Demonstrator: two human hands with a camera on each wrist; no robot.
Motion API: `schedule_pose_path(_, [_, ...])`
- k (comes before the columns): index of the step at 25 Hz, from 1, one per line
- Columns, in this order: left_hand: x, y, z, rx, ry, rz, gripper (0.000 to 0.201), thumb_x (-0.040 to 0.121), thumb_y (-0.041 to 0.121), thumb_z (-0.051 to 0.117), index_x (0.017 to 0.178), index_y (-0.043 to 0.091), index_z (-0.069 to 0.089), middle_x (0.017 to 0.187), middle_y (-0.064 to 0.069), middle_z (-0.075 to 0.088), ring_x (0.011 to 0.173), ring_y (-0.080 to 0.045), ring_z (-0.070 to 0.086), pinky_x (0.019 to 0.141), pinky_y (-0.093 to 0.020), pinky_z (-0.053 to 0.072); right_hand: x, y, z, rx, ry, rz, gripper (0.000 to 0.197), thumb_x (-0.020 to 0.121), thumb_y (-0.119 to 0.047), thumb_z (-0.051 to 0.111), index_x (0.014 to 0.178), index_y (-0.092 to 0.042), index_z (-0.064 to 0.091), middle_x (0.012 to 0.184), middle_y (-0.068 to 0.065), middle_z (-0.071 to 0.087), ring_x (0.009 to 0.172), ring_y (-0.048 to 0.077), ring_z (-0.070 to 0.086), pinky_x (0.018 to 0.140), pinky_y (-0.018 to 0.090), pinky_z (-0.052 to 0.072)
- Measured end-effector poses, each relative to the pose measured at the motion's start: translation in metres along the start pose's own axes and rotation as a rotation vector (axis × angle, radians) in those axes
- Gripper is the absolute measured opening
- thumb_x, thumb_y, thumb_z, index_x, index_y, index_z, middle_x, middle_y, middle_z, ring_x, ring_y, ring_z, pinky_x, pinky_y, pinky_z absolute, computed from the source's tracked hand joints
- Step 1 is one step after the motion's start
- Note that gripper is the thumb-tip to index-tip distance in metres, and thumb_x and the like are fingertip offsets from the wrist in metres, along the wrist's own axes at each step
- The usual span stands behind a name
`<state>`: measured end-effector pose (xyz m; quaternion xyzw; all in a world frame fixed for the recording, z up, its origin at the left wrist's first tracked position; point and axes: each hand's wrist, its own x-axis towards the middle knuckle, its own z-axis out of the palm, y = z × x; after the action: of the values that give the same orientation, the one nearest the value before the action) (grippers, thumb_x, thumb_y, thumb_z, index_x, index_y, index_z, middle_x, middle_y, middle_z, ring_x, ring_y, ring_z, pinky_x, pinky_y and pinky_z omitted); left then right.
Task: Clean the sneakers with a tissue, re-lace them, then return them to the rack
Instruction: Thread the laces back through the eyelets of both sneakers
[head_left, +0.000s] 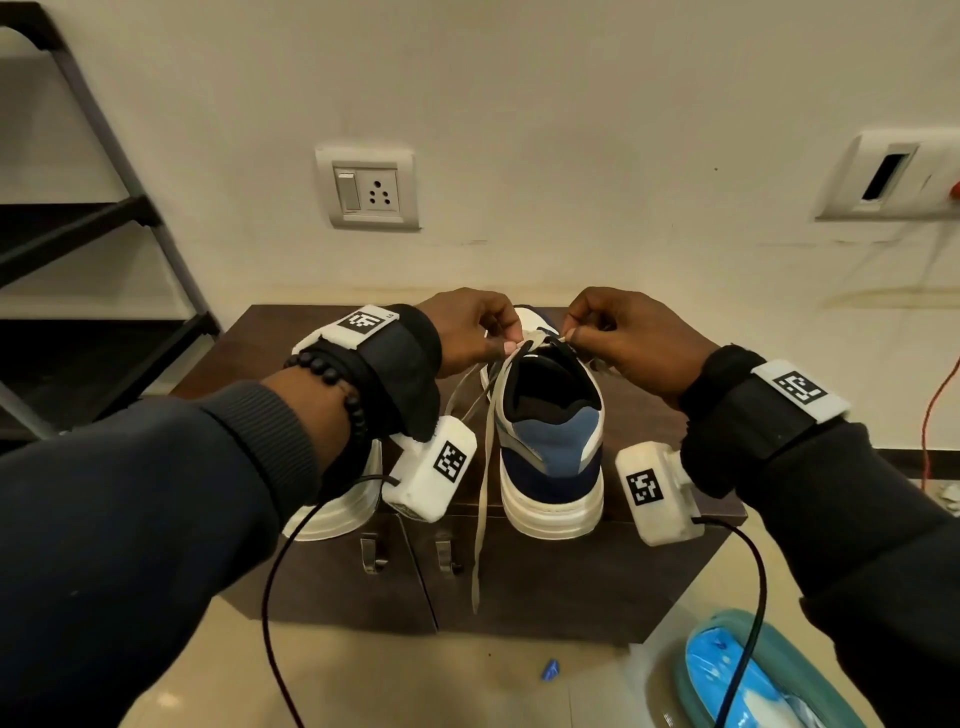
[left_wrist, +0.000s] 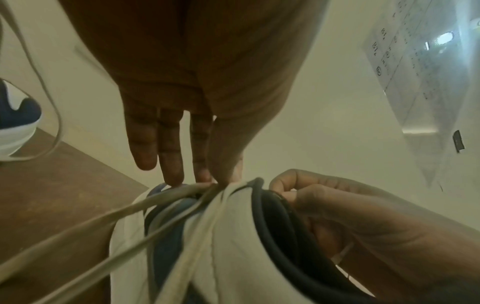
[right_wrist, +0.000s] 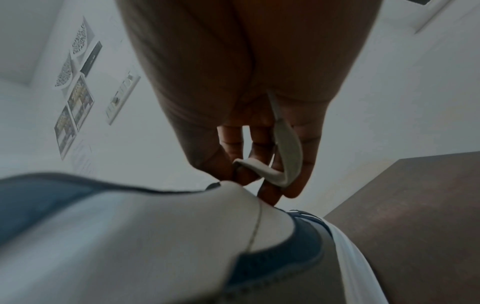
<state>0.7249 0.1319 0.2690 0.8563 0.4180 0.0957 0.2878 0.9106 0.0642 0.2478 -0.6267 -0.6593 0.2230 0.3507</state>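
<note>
A white, blue and navy sneaker (head_left: 550, 447) stands heel toward me on the dark brown cabinet (head_left: 597, 571). Both hands meet over its tongue. My left hand (head_left: 498, 340) pinches the cream lace (head_left: 483, 499) at the top eyelets; long lace ends hang down over the cabinet front. My right hand (head_left: 574, 332) pinches a folded piece of lace (right_wrist: 283, 164) between thumb and fingers. In the left wrist view, lace strands (left_wrist: 161, 205) run from the left hand's fingertips (left_wrist: 205, 176) across the shoe collar. The second sneaker (head_left: 337, 504) sits at the left, mostly hidden by my left forearm.
A black shoe rack (head_left: 78, 249) stands at the left against the wall. A teal bin lined with blue plastic (head_left: 748, 675) sits on the floor at the lower right. A wall socket (head_left: 371, 192) is above the cabinet. A red cord (head_left: 935, 415) hangs at the right.
</note>
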Motion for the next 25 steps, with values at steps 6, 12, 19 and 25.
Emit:
schedule_pose_path(6, [-0.001, 0.008, -0.022, -0.122, 0.079, -0.052, 0.01, 0.101, 0.02, 0.042, 0.104, 0.012, 0.047, 0.072, -0.002, 0.057, 0.057, -0.012, 0.056, 0.059, -0.026, 0.048, 0.0, 0.001, 0.001, 0.037, -0.014, 0.012, 0.011, 0.091, -0.02, 0.055, 0.095, -0.012, 0.062, 0.075, 0.0, 0.061, 0.068, 0.012, 0.056, 0.061, 0.022, 0.044])
schedule_pose_path(12, [-0.007, 0.023, -0.015, 0.003, -0.15, -0.372, 0.076, 0.091, 0.067, 0.022, 0.122, 0.003, 0.049, 0.114, -0.022, 0.062, 0.077, -0.022, 0.06, 0.071, -0.033, 0.052, 0.001, -0.005, 0.006, 0.041, -0.036, 0.06, 0.013, 0.095, -0.02, 0.048, 0.097, -0.011, 0.057, 0.077, 0.004, 0.057, 0.069, 0.014, 0.053, 0.058, 0.022, 0.046])
schedule_pose_path(19, [-0.007, 0.023, 0.02, -0.285, -0.401, -0.354, 0.049, 0.092, 0.048, 0.05, 0.11, 0.003, 0.056, 0.073, -0.007, 0.062, 0.061, -0.015, 0.06, 0.069, -0.029, 0.055, 0.001, -0.012, 0.006, -0.109, 0.039, 0.024, 0.015, 0.099, -0.024, 0.041, 0.103, -0.014, 0.052, 0.097, 0.009, 0.063, 0.087, 0.024, 0.06, 0.075, 0.037, 0.054])
schedule_pose_path(25, [-0.015, 0.02, 0.019, 0.066, 0.133, -0.259, 0.037, 0.088, 0.016, 0.061, 0.12, 0.004, 0.046, 0.099, -0.013, 0.062, 0.092, -0.029, 0.063, 0.075, -0.031, 0.049, 0.005, -0.028, 0.01, 0.039, 0.241, -0.117, 0.017, 0.099, -0.026, 0.039, 0.105, -0.013, 0.049, 0.099, 0.007, 0.063, 0.091, 0.023, 0.059, 0.08, 0.039, 0.05])
